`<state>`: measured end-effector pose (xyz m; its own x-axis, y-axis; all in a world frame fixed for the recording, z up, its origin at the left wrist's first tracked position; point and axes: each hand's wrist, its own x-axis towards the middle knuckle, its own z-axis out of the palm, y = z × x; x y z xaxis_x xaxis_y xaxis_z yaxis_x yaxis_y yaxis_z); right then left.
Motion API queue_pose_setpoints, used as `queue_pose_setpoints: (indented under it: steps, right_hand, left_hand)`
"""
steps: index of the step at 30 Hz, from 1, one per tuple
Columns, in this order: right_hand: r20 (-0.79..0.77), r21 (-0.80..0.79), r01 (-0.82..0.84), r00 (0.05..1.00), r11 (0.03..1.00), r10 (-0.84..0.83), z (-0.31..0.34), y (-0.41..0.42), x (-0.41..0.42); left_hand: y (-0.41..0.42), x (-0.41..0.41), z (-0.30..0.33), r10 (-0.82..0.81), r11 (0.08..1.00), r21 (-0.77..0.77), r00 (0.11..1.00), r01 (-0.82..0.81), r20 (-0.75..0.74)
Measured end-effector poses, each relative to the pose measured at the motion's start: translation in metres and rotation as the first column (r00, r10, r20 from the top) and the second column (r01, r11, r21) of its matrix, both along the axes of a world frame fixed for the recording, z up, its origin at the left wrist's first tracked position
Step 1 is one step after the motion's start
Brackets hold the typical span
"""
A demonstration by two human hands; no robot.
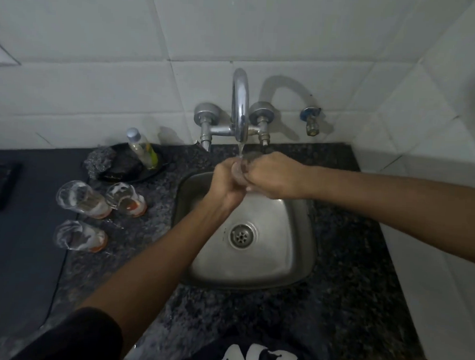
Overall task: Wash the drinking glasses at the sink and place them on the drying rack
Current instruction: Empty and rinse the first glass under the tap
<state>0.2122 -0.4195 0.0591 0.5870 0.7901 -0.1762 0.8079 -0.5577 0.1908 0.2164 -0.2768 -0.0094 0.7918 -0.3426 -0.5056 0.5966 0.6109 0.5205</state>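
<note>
Glass [242, 167], clear and rounded, sits under the curved chrome tap [240, 106] over the square steel sink [282, 250], thin water running onto it. Left hand [226, 180] and right hand [272, 174] both curl round it, each grip grasping the glass. Three soapy glasses [80, 197] with orange bases stand on the speckled granite surface [349, 266], left of the sink.

Brushed steel sink [287, 252], shiny chrome tap [240, 98], speckled polished stone counter [349, 266], glossy white tiles [99, 78].
</note>
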Motion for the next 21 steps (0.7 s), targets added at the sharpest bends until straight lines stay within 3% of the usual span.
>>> queue_pose_setpoints:
  steps: [1, 3, 6, 8, 12, 14, 16, 18, 21]
  right_hand:
    - [-0.049, 0.015, 0.111, 0.993, 0.994, -0.110, -0.001, 0.005, -0.003]
    - [-0.103, 0.035, 0.139, 0.986, 0.990, -0.134, -0.005, 0.006, -0.004]
    - [0.067, -0.217, -0.127, 0.987, 0.968, 0.144, -0.006, 0.002, 0.001]
    - [0.133, -0.261, -0.129, 0.977, 0.957, 0.168, -0.005, 0.002, 0.004]
    - [-0.008, -0.089, 0.073, 0.997, 0.993, -0.074, 0.003, 0.020, -0.004]
    - [0.010, -0.104, -0.011, 1.000, 0.995, 0.012, 0.001, 0.022, -0.002]
    - [0.054, -0.240, -0.194, 0.976, 0.951, 0.212, -0.008, 0.016, 0.004]
    - [0.079, -0.205, -0.294, 0.946, 0.933, 0.315, -0.008, 0.010, 0.011]
    - [0.007, -0.024, 0.012, 1.000, 1.000, -0.012, 0.001, 0.019, 0.002]
  left_hand:
    - [-0.001, -0.003, -0.002, 0.042, 0.999, -0.030, 0.999, -0.042, 0.007]
    - [0.001, -0.011, -0.008, 0.041, 0.994, -0.100, 0.999, -0.040, 0.008]
    - [0.008, -0.009, -0.003, -0.163, 0.985, -0.059, 0.986, 0.165, 0.044]
    - [0.012, -0.003, 0.000, -0.206, 0.979, -0.006, 0.977, 0.206, 0.048]
    - [0.004, -0.005, -0.016, 0.061, 0.994, -0.092, 0.997, -0.065, -0.046]
    - [0.002, -0.010, -0.024, 0.079, 0.993, -0.080, 0.995, -0.083, -0.054]
    - [0.007, -0.009, -0.018, -0.037, 0.999, -0.006, 0.999, 0.037, 0.007]
    - [0.013, -0.002, -0.010, -0.149, 0.988, 0.042, 0.985, 0.146, 0.087]
    - [0.012, -0.001, -0.003, 0.033, 0.999, -0.013, 0.996, -0.032, 0.084]
